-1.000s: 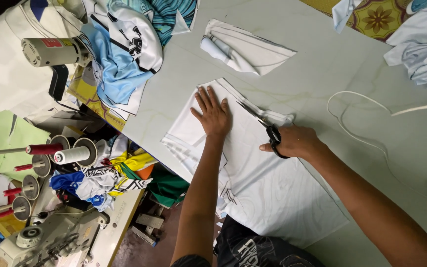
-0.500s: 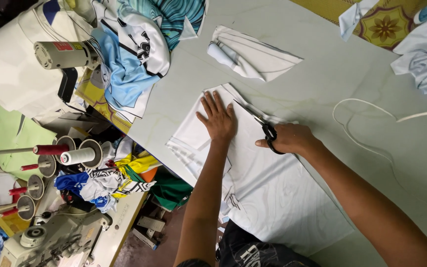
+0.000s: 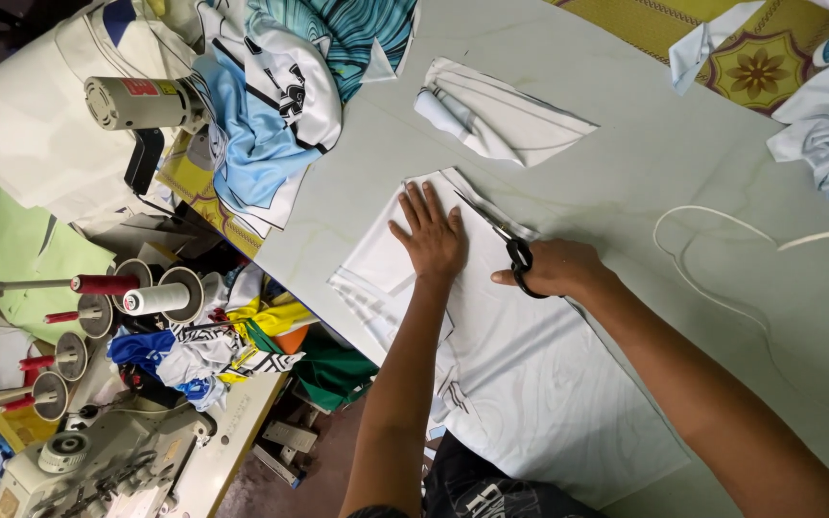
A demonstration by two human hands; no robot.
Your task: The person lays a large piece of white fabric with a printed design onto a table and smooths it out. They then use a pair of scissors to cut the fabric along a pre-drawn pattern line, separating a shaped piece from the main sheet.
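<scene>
A stack of white fabric pieces (image 3: 520, 374) lies on the pale green table (image 3: 645, 163). My left hand (image 3: 431, 235) presses flat on the fabric, fingers spread toward its far end. My right hand (image 3: 556, 268) grips black-handled scissors (image 3: 503, 239) whose blades point along the fabric's far right edge. A thin white strip runs along that edge beside the blades.
A cut white fabric piece (image 3: 506, 120) lies farther up the table. Printed blue and white garments (image 3: 261, 105) pile at the upper left. A white cord (image 3: 712, 259) loops at the right. Thread cones (image 3: 151, 297) and a sewing machine (image 3: 107, 460) stand at the left.
Both hands have stayed on the fabric; the right hand with the scissors has shifted slightly along the edge. The view has tilted a little.
</scene>
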